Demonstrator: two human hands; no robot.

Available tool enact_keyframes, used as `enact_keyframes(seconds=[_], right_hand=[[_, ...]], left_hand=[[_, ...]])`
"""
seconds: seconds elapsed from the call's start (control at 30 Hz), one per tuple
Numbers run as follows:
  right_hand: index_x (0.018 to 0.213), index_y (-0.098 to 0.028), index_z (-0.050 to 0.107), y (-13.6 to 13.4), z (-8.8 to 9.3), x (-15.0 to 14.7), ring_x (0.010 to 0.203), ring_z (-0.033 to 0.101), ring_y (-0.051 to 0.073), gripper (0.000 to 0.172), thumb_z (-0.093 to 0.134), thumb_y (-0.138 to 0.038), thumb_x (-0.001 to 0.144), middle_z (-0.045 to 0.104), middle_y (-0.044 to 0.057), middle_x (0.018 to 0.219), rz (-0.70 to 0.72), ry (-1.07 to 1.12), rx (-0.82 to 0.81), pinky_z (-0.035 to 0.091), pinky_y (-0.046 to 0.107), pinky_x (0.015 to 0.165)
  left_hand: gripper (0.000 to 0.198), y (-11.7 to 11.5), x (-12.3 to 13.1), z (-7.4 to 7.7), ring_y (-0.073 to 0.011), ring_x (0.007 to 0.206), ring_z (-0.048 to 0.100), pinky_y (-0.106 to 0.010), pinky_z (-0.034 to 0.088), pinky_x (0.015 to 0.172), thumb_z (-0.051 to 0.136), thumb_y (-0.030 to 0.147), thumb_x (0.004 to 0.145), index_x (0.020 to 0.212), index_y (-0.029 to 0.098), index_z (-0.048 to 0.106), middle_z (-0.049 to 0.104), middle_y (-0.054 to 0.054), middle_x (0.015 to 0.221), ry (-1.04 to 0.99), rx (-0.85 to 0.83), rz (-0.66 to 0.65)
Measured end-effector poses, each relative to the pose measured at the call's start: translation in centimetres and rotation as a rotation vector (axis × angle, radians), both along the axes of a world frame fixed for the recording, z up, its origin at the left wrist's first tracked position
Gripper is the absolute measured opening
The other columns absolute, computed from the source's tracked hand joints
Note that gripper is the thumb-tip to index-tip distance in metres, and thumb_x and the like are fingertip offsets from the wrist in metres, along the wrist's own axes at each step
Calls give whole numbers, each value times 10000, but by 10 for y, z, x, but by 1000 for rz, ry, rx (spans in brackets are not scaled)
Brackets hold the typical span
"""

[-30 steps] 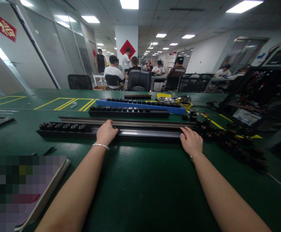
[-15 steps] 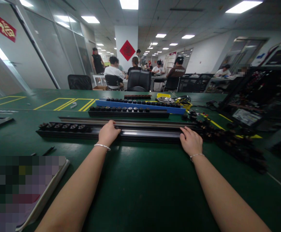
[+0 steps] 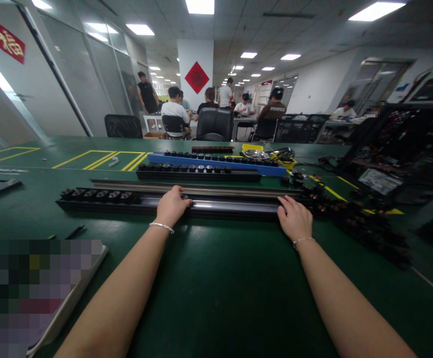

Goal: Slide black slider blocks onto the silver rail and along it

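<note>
A long black rail (image 3: 231, 206) with a shiny metal channel lies crosswise on the green table (image 3: 216, 278). Several small black parts (image 3: 97, 195) sit in its left end. My left hand (image 3: 171, 205) rests on the rail near its middle, fingers curled over the near edge. Further right, my right hand (image 3: 294, 218) presses on the same rail, fingers closed over it. Each wrist wears a thin bracelet.
Behind lie a second black rail (image 3: 197, 174) and a blue rail (image 3: 216, 161), both carrying parts. Loose black parts (image 3: 350, 214) are heaped at the right, by a dark rack (image 3: 398, 149). A metal dish (image 3: 254, 154) stands at the back. People sit at far tables.
My left hand has slid to the right along the rail. My right hand has stayed put. People in the background have walked about.
</note>
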State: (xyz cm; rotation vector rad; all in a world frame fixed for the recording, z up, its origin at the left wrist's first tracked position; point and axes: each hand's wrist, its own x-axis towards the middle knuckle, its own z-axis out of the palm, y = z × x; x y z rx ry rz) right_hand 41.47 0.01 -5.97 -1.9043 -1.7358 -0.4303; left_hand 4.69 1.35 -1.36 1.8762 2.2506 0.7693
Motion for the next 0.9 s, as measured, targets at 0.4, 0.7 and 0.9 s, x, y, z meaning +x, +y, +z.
enact_keyframes(seconds=[0.4, 0.7, 0.9], right_hand=[[1242, -270, 571, 1, 1, 1, 1138, 463, 255, 431, 361, -327, 869, 547, 53, 1294, 11, 20, -6, 354, 454, 954], [1229, -251, 574, -1, 1, -1, 1146, 458, 245, 435, 343, -327, 869, 543, 55, 1299, 6, 15, -3, 341, 437, 957], [1235, -257, 576, -2, 3, -2, 1138, 465, 247, 433, 355, -321, 868, 551, 51, 1293, -1, 3, -9, 359, 436, 948]], left_hand=[[361, 0, 6, -1, -213, 956, 615, -288, 445, 779, 670, 392, 707, 997, 208, 557, 668, -68, 1023, -65, 13, -13], [327, 1, 8, -7, -202, 896, 616, -281, 441, 751, 682, 377, 697, 941, 199, 558, 667, -65, 958, -92, 64, -45], [330, 1, 8, -8, -198, 890, 613, -278, 440, 742, 689, 388, 696, 930, 200, 550, 662, -59, 950, -82, 67, -44]])
